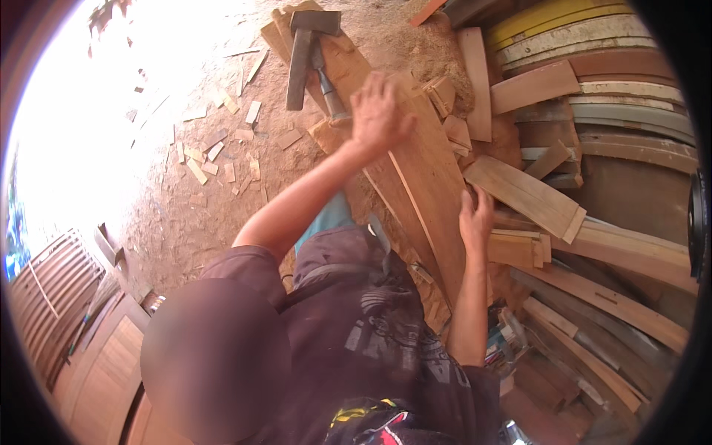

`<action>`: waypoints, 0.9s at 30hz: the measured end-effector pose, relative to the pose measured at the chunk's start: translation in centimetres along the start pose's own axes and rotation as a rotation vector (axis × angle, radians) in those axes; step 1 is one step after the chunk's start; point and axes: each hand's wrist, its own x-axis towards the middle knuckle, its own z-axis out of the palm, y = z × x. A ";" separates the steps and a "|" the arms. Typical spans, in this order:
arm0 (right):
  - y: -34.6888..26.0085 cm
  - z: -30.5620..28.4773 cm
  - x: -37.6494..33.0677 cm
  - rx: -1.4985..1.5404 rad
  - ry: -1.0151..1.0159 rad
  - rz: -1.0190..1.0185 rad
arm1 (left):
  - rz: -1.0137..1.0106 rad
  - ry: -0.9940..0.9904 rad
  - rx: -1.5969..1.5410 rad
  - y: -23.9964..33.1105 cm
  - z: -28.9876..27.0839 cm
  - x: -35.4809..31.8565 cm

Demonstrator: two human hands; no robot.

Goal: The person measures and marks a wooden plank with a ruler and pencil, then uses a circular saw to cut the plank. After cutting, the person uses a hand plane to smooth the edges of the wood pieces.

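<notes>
A long brown wooden board (434, 170) lies lengthwise in front of me, on or against other timber. My left hand (380, 115) is over its upper part, fingers apart and slightly smeared by motion; I cannot tell whether it touches the wood. My right hand (476, 219) rests at the board's right edge, fingers stretched out, with no grip visible. Just beyond my left hand lies a chisel (326, 87) with a bluish-grey part. Next to it, on the far end of the timber, is a hammer (300, 67) with a dark blocky head.
Small wood offcuts (196, 170) lie scattered over the dirt floor (148, 245) at left. On the right are stacked planks (593, 111) and loose cut boards (526, 194). A power tool (508, 334), partly hidden, sits by my right forearm. Slatted wooden panels (59, 282) stand at lower left.
</notes>
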 end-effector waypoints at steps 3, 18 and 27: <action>-3.6 2.5 2.6 0.069 -0.183 0.236 | -0.012 -0.036 -0.067 -4.2 -1.3 2.3; -2.3 1.8 -1.5 0.045 -0.058 0.174 | -0.068 -0.355 0.003 -7.1 -3.5 -0.4; -9.2 2.3 -1.8 0.379 0.254 0.295 | -0.639 -0.100 -0.293 -21.7 -7.1 2.9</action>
